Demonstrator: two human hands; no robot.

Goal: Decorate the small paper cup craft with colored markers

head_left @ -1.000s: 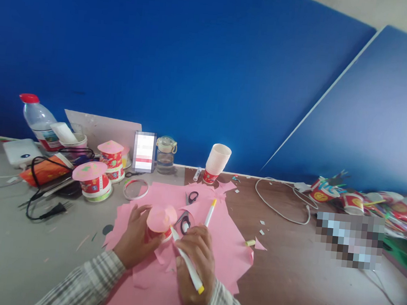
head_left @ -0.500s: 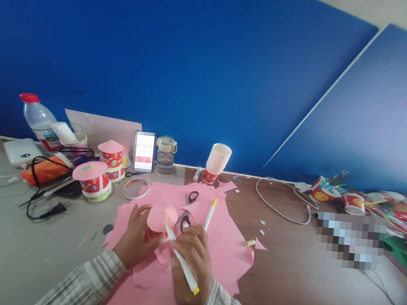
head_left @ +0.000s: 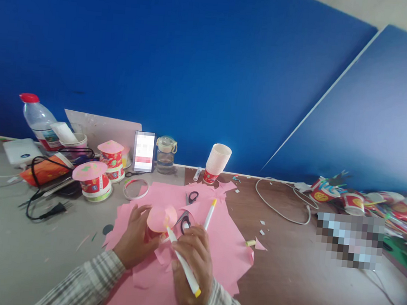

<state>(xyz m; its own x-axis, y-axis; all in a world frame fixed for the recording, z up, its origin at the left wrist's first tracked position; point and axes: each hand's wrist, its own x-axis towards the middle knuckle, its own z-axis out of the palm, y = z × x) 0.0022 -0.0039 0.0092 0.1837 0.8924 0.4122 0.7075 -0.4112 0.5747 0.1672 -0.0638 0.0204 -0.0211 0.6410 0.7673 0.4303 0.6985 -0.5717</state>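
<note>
The right hand point(head_left: 195, 262) grips a slim white marker with a yellow end point(head_left: 185, 268); its tip, by the right edge of a shallow round pink paper cone point(head_left: 160, 216) one second earlier, now lies further left, at the cone's lower front; the left hand point(head_left: 137, 237), unmoved, clasps the small red paper cup point(head_left: 164, 235) beneath the cone, above pink paper sheets point(head_left: 229, 253).

Marker point(head_left: 186, 271) in right fingers point(head_left: 192, 241), pink-topped cup point(head_left: 158, 218), scissors point(head_left: 193, 197)
</note>
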